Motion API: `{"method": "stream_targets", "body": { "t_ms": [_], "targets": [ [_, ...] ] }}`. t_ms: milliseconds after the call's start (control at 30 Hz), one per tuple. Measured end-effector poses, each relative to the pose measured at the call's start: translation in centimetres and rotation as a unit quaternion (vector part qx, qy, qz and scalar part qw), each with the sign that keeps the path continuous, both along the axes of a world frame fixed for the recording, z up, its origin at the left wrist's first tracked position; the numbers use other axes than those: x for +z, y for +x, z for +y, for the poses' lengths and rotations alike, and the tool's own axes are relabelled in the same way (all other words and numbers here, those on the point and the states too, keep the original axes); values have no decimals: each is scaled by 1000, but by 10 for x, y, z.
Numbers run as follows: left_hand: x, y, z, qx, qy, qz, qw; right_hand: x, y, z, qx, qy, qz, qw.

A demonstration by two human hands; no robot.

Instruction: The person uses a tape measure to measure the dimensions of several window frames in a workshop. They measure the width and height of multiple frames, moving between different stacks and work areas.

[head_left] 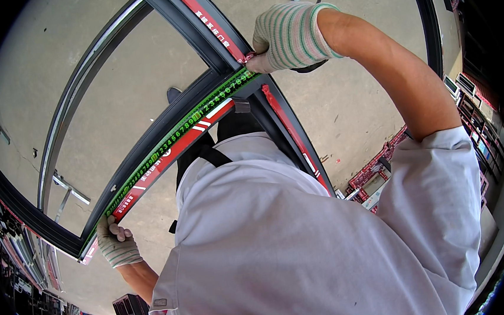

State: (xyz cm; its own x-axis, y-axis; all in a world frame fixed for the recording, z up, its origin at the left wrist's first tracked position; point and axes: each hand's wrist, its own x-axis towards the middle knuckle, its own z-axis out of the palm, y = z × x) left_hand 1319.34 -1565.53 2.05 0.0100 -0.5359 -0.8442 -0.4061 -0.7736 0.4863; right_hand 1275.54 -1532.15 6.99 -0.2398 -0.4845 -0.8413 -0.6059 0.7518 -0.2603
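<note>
A green tape measure (pixel 195 117) is stretched along a rail of a dark metal frame (pixel 289 119), whose bars carry red protective film (pixel 185 140). My left hand (pixel 118 244), in a white and green striped work glove, is closed at the near-left end of the blade, its thumb and fingers curled against the rail. At the other end, by the joint of two bars, my right hand (pixel 293 39) in a matching glove grips the tape measure. Its fingers press near the blade; a dark part shows beneath the palm, and most of the case is hidden.
Beyond the rail, long curved-looking dark bars (pixel 59 119) of the frame span a concrete floor (pixel 122 90). Metal stand legs (pixel 71 188) show below them. Stacked profiles (pixel 18 235) lie at left. Red-wrapped pieces (pixel 377 165) lie at right, near a loaded rack (pixel 477 122).
</note>
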Motion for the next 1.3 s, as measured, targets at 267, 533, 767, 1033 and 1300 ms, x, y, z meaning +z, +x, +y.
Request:
{"method": "stream_targets", "body": {
  "t_ms": [267, 533, 767, 1033, 1300],
  "targets": [
    [2, -5, 6, 16, -21, -20, 999, -13, 3, 3, 2, 25, 20, 999],
    [0, -3, 1, 0, -8, -8, 1000, -13, 5, 3, -1, 29, 20, 999],
    [0, -4, 3, 4, -13, -8, 1000, -11, 4, 2, -2, 19, 11, 1000],
    [-3, 6, -2, -2, -2, 11, 1000, -13, 5, 3, 5, 14, 7, 1000],
    [0, 0, 4, -6, -16, 8, 1000, -16, 5, 7, 12, -10, 11, 1000]
  ]
}}
